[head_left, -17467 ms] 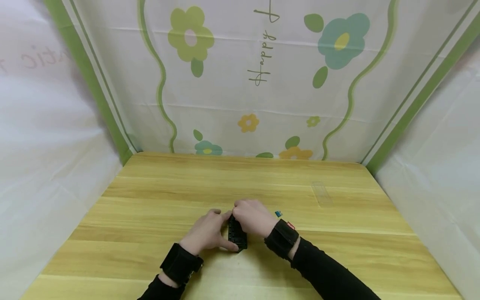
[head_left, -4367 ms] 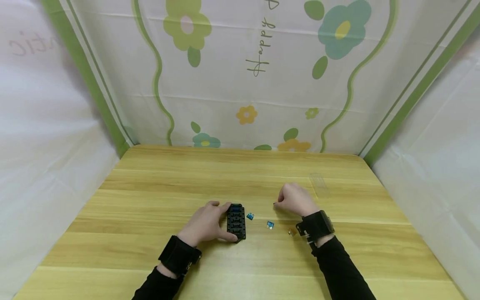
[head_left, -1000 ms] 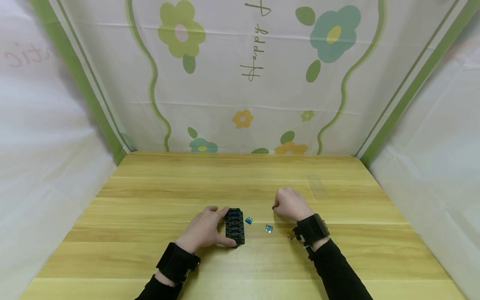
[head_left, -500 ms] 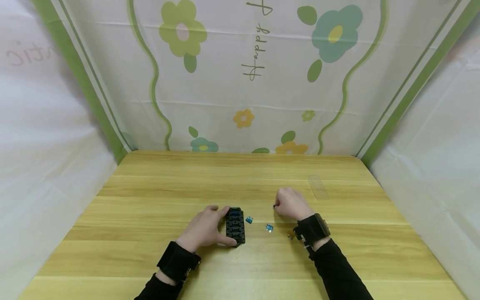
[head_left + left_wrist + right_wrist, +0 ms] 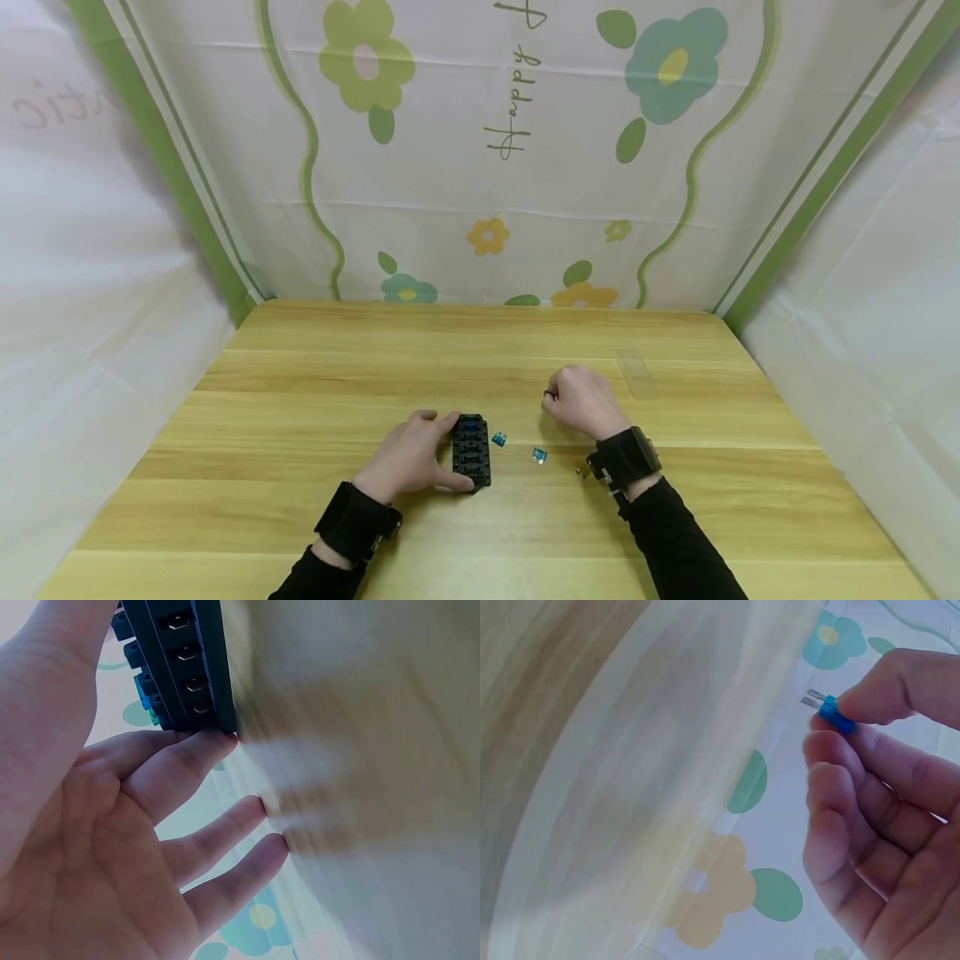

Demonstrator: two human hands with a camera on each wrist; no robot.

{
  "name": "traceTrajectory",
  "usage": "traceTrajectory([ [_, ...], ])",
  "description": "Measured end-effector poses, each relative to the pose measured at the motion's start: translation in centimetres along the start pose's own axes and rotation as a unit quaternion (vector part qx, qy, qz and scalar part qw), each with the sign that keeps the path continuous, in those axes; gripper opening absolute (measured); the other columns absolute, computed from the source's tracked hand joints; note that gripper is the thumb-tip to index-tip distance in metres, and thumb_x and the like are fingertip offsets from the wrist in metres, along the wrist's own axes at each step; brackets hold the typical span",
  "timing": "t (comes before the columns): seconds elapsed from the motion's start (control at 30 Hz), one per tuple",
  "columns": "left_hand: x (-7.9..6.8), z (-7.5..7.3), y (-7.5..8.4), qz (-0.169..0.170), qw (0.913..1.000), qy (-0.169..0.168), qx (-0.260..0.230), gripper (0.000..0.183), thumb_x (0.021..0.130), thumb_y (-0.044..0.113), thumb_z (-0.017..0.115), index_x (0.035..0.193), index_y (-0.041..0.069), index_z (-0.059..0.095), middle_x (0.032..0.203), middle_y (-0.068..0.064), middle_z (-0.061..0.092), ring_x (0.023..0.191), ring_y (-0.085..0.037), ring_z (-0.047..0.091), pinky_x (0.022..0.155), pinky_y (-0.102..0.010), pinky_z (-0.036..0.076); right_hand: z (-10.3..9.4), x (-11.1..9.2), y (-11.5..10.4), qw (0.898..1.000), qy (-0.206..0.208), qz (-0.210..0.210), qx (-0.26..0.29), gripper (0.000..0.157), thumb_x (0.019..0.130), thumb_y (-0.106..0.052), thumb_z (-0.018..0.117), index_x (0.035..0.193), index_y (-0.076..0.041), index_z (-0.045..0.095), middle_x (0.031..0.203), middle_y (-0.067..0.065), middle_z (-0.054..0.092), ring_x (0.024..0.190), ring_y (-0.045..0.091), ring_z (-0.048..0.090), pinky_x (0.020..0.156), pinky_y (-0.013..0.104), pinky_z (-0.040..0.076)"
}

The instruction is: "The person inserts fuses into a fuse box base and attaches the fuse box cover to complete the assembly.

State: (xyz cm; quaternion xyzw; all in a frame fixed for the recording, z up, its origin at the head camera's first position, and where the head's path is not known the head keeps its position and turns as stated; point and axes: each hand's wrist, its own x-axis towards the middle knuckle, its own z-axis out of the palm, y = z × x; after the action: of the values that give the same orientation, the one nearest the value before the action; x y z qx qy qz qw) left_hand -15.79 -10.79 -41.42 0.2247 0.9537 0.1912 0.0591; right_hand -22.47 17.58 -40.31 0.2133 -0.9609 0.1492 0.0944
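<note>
A black fuse box [image 5: 471,457] lies on the table with a row of slots, and a blue fuse shows in its far end. My left hand [image 5: 405,462] grips the box from the left, thumb at the near end and fingers at the far end; the left wrist view shows the box's side [image 5: 186,652] with metal terminals. To the right, my right hand [image 5: 585,402] pinches a blue blade fuse [image 5: 835,714] between thumb and index finger, its two metal prongs pointing away from the fingers. Two loose blue fuses [image 5: 539,456] lie between the hands.
An amber fuse [image 5: 581,472] lies by the right wristband, partly hidden. A clear plastic cover [image 5: 637,374] rests farther back on the right of the wooden table [image 5: 375,358]. Printed cloth walls [image 5: 450,183] stand behind and at both sides.
My right hand has left the fuse box, now holds a blue fuse to the right, and has just lifted slightly. More loose fuses lie on the table. My left hand stays on the box.
</note>
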Motion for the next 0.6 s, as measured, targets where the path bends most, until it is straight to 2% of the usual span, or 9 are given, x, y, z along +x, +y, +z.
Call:
traceTrajectory([
  [0.17, 0.1, 0.0, -0.1, 0.004, 1.0000, 0.004, 0.003, 0.103, 0.064, 0.067, 0.074, 0.144, 0.011, 0.044, 0.134, -0.027, 0.045, 0.121, -0.041, 0.045, 0.092, -0.047, 0.043, 0.1, 0.1, 0.0, 1.000, 0.015, -0.011, 0.006, 0.025, 0.077, -0.015, 0.062, 0.055, -0.022, 0.052, 0.052, -0.011, 0.040, 0.044, 0.004, 0.032, 0.042, 0.019, 0.022],
  [0.3, 0.1, 0.0, -0.2, 0.007, 1.0000, 0.006, 0.002, 0.103, 0.063, 0.067, 0.074, 0.144, 0.011, 0.044, 0.133, -0.027, 0.045, 0.121, -0.041, 0.045, 0.092, -0.047, 0.043, 0.3, 0.1, -0.2, 0.999, 0.028, -0.031, 0.014, 0.018, 0.081, -0.017, 0.064, 0.064, -0.022, 0.062, 0.062, -0.012, 0.050, 0.049, 0.004, 0.041, 0.044, 0.019, 0.033],
  [0.6, 0.1, 0.0, -0.2, 0.008, 0.9999, 0.006, 0.006, 0.103, 0.063, 0.068, 0.074, 0.143, 0.010, 0.045, 0.132, -0.028, 0.046, 0.120, -0.041, 0.045, 0.091, -0.048, 0.043, 0.5, 0.3, -1.1, 0.992, 0.041, -0.109, 0.039, 0.006, 0.085, -0.013, 0.070, 0.086, -0.015, 0.076, 0.077, -0.011, 0.058, 0.063, 0.001, 0.049, 0.054, 0.017, 0.040],
])
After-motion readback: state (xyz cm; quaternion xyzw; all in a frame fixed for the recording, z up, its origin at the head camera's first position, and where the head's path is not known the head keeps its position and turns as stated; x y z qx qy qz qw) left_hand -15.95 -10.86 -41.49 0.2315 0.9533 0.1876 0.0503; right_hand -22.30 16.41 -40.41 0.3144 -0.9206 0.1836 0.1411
